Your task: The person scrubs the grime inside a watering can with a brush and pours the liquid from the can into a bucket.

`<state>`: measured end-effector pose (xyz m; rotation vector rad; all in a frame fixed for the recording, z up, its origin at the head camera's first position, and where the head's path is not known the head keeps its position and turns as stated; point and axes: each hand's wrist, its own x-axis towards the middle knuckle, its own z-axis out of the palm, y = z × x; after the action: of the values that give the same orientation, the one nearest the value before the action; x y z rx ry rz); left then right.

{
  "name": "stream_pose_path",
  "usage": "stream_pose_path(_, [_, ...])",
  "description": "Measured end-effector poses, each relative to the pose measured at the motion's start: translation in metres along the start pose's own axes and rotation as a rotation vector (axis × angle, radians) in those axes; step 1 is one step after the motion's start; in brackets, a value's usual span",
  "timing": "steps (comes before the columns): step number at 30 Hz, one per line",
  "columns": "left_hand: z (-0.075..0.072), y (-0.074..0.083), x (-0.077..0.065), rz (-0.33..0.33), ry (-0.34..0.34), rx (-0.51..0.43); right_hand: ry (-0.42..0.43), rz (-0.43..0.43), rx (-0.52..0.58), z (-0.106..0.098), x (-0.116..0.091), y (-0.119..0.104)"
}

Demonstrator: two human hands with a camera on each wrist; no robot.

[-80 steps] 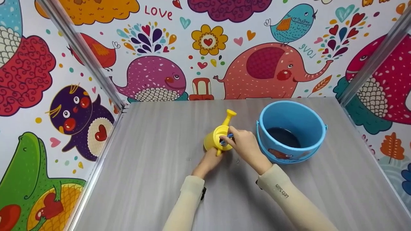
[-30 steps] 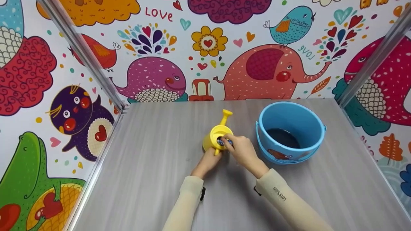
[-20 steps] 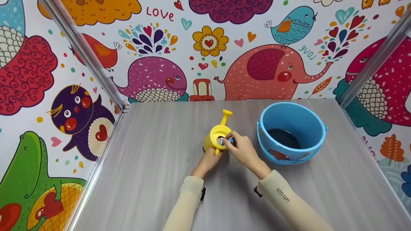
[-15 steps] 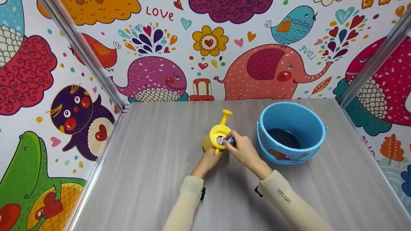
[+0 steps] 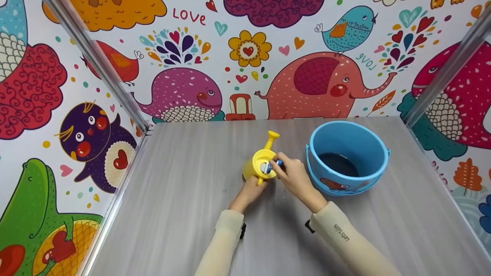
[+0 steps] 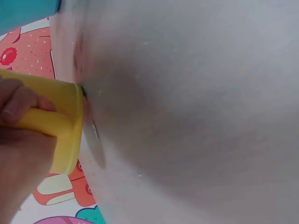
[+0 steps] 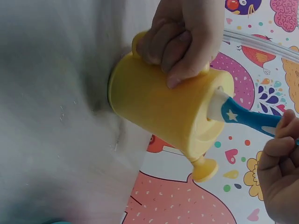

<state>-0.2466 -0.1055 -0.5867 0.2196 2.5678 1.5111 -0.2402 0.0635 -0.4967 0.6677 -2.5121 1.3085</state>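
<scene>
A yellow toy watering can (image 5: 249,168) stands on the table, its spout (image 5: 271,140) pointing away from me. My left hand (image 5: 250,189) grips its handle, fingers curled round it in the left wrist view. In my right hand (image 5: 297,178) I pinch a small blue-and-white brush (image 7: 252,120) by its handle, which carries a white star. The brush's white head dips into the can's top opening; its tip is hidden inside the can in the right wrist view.
To the right of the can stands a light blue bucket (image 5: 349,142) with dark liquid or a dark bottom inside. Water drops (image 7: 61,112) dot the grey tabletop (image 5: 184,172). Printed cartoon walls (image 5: 245,88) with metal corner posts close in the back and sides.
My right hand has shifted slightly up and right with the brush, and more of its white head shows at the can's opening. My left hand keeps its grip; the bucket has not moved.
</scene>
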Motion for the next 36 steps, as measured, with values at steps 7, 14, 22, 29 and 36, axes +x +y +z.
stream_pose_path(7, [-0.001,-0.001,0.000,0.002,0.007,-0.034,-0.058,0.025,0.018,-0.002,-0.003,-0.002])
stream_pose_path(14, [-0.002,-0.001,0.001,-0.004,0.019,-0.033,-0.030,0.014,0.002,0.000,-0.008,0.000])
stream_pose_path(22, [-0.002,-0.002,0.002,-0.001,0.036,-0.033,0.018,-0.046,0.003,0.001,-0.009,0.002])
stream_pose_path(29, [-0.003,-0.002,0.004,-0.019,0.029,-0.056,0.026,-0.030,0.001,0.002,-0.010,0.000])
stream_pose_path(36, [-0.003,-0.002,0.003,-0.014,0.012,-0.069,0.023,-0.020,-0.010,0.002,-0.010,-0.001])
